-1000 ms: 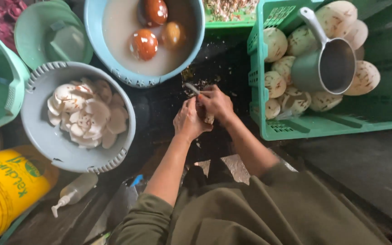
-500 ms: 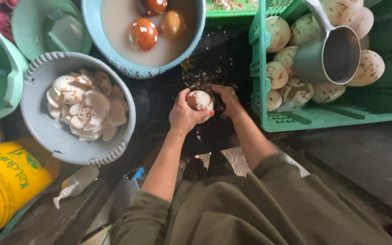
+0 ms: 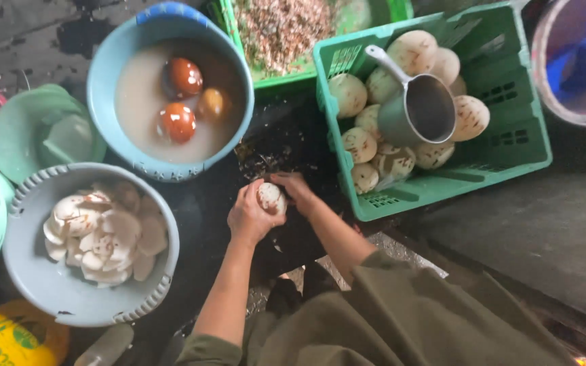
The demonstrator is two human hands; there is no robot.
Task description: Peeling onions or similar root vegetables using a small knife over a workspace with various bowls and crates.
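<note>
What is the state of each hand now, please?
Left hand: closed around a pale, round speckled fruit, holding it.
Right hand: fingers curled against the same fruit; a firm grip cannot be told.

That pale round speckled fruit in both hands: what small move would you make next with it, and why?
Probably turn the pale round speckled fruit a little in the left hand so the right hand can reach the remaining brown flecks. The grey basin beside it holds clean white pieces, without flecks.
</note>
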